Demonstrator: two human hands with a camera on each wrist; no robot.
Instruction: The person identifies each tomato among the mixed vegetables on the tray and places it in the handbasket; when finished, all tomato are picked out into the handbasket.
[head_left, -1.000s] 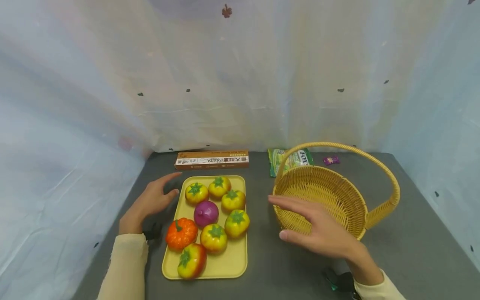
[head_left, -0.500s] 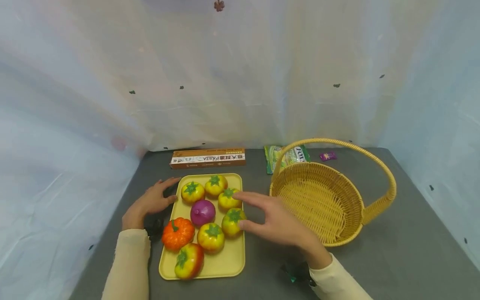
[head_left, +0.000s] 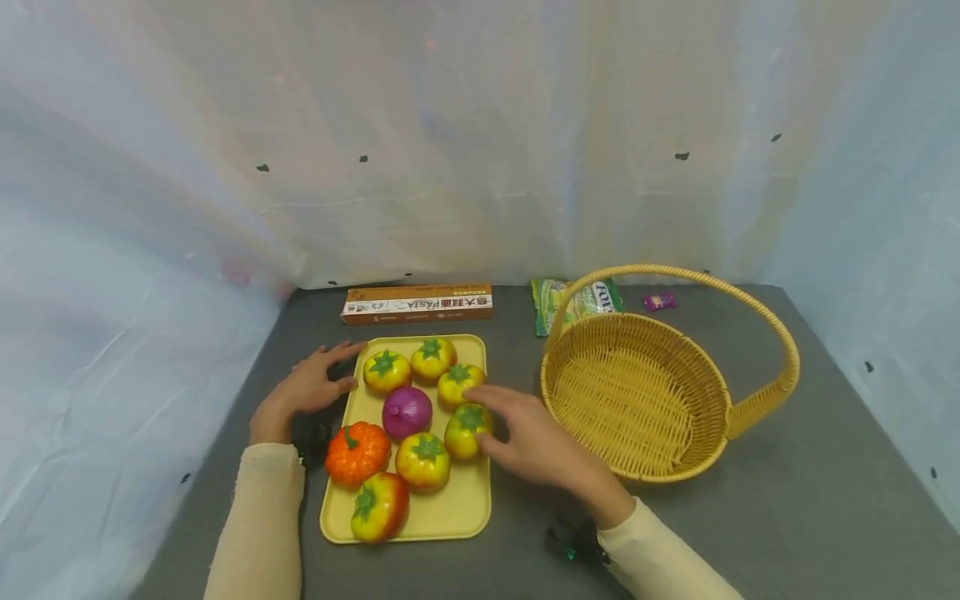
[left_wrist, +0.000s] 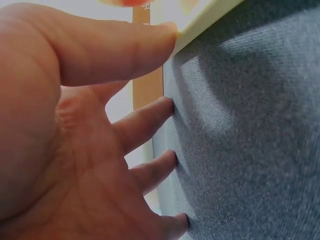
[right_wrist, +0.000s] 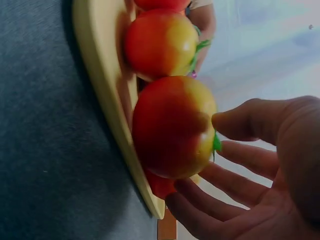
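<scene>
I see the right hand point(head_left: 534, 440), fingers spread around the tomato point(head_left: 465, 435) at the right edge of the tray point(head_left: 459, 512); the left hand point(head_left: 306, 388) is spread too. An uneven pinch could roll this tomato onto the bench point(head_left: 810, 492).

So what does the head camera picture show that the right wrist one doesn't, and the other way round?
Only the head view shows the wicker basket and the green packet behind it. Only the right wrist view shows the red lower side of the tomato-like fruit nearest the right hand, and the inner side of that hand's fingers. Both share the right hand, that fruit, the yellow tray and the dark tabletop.
</scene>
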